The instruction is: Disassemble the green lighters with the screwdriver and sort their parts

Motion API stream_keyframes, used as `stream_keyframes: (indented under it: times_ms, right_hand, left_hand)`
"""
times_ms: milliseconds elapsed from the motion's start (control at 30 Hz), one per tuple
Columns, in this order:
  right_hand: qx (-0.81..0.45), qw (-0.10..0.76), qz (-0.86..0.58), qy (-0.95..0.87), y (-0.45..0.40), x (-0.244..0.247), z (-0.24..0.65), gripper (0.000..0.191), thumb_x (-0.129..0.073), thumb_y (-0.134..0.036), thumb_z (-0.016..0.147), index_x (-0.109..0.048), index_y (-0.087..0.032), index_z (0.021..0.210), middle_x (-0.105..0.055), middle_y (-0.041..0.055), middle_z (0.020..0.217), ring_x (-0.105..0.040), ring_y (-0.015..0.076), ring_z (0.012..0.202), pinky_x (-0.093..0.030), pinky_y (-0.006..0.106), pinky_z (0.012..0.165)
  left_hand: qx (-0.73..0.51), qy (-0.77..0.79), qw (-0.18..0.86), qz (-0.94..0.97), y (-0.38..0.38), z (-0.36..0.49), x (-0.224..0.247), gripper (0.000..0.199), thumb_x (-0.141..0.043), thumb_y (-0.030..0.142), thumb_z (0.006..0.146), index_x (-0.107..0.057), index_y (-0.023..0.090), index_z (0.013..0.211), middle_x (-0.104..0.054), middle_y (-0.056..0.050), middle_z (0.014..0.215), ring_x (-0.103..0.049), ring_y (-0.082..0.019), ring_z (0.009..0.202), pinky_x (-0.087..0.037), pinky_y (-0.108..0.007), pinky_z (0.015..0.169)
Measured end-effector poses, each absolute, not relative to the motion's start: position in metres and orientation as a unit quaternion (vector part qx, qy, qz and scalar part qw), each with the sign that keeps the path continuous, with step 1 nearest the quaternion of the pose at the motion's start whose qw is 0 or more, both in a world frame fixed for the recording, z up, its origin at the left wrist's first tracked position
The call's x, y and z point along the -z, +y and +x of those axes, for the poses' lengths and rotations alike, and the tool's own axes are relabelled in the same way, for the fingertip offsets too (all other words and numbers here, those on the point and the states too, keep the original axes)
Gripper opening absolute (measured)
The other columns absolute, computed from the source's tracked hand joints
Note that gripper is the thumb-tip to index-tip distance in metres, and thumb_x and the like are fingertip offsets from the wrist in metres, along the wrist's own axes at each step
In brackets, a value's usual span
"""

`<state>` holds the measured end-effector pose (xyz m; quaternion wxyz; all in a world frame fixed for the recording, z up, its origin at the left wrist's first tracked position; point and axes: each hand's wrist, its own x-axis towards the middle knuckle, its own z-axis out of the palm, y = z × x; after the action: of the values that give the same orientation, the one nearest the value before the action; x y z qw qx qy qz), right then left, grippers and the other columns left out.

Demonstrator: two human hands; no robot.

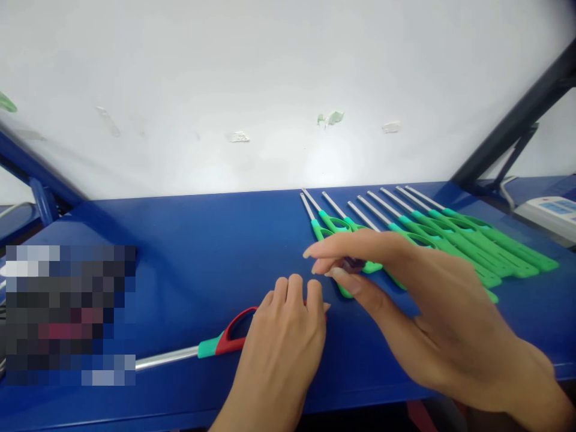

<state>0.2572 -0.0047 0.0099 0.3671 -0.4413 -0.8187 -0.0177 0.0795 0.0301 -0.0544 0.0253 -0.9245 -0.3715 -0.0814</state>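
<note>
Left hand is gripping the red-handled lighter with teal collar and silver metal tube, lying along the blue tabletop. Right hand, fingers narrow, is apparently pinching a small dark purplish piece; fingers are masking its shape. Green-handled lighters are lying beyond. Step seems to be involving handling the red one; next move is probably needing steady left grip, careful right fingertips.

White wall at bk, w/ torn tape bits & a green scrap stuck on; bright glow low ctr. Blue tabletop meets it; blue metal brace on L, dk brace on R.
</note>
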Motion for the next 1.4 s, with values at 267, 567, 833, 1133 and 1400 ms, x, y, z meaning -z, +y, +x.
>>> stream_keyframes:
  times_ms: [267,567,833,1133,1400]
  right_hand:
    - [0.022,0.364,-0.431,-0.826,-0.006,-0.011,0.258,0.053,-0.05,-0.003,0.099,-0.054,-0.031,0.143,-0.075,-0.0051,0.133,-0.075,0.0109,0.11,-0.061,0.021,0.09]
    - [0.012,0.376,-0.411,-0.83,-0.004,-0.009,0.258,0.058,-0.051,0.001,0.091,-0.057,-0.027,0.142,-0.075,-0.007,0.134,-0.073,0.0087,0.112,-0.057,0.018,0.091]
    - [0.017,0.374,-0.414,-0.83,-0.002,-0.01,0.256,0.043,-0.053,-0.007,0.102,-0.058,-0.027,0.14,-0.076,-0.0065,0.131,-0.074,0.0093,0.108,-0.057,0.02,0.088]
    - [0.026,0.362,-0.423,-0.83,-0.003,-0.009,0.255,0.053,-0.052,-0.002,0.098,-0.056,-0.03,0.143,-0.074,-0.0091,0.133,-0.072,0.0047,0.114,-0.053,0.013,0.095]
    - [0.027,0.361,-0.42,-0.832,-0.007,-0.01,0.259,0.046,-0.052,-0.006,0.101,-0.058,-0.028,0.14,-0.076,-0.0075,0.13,-0.073,0.007,0.113,-0.055,0.017,0.09]
  left_hand:
    - [-0.02,-0.365,-0.006,-0.931,0.028,0.084,0.039,0.036,-0.04,0.008,0.102,-0.059,0.018,0.13,-0.068,-0.014,0.107,-0.069,-0.035,0.096,-0.066,-0.054,0.078]
    - [-0.008,-0.373,-0.063,-0.926,0.023,0.08,0.037,0.037,-0.045,0.006,0.089,-0.061,0.018,0.12,-0.067,-0.015,0.112,-0.068,-0.037,0.1,-0.064,-0.059,0.082]
    - [-0.028,-0.374,-0.007,-0.927,0.018,0.083,0.037,0.042,-0.043,0.002,0.09,-0.066,0.016,0.123,-0.071,-0.015,0.107,-0.071,-0.035,0.093,-0.067,-0.055,0.077]
    - [-0.019,-0.376,-0.004,-0.927,0.014,0.079,0.029,0.031,-0.048,0.009,0.089,-0.067,0.018,0.112,-0.072,-0.013,0.098,-0.072,-0.034,0.09,-0.067,-0.051,0.072]
    - [-0.056,-0.354,-0.031,-0.933,0.02,0.081,0.031,0.028,-0.053,0.011,0.087,-0.063,0.019,0.112,-0.072,-0.012,0.103,-0.071,-0.033,0.092,-0.066,-0.05,0.076]
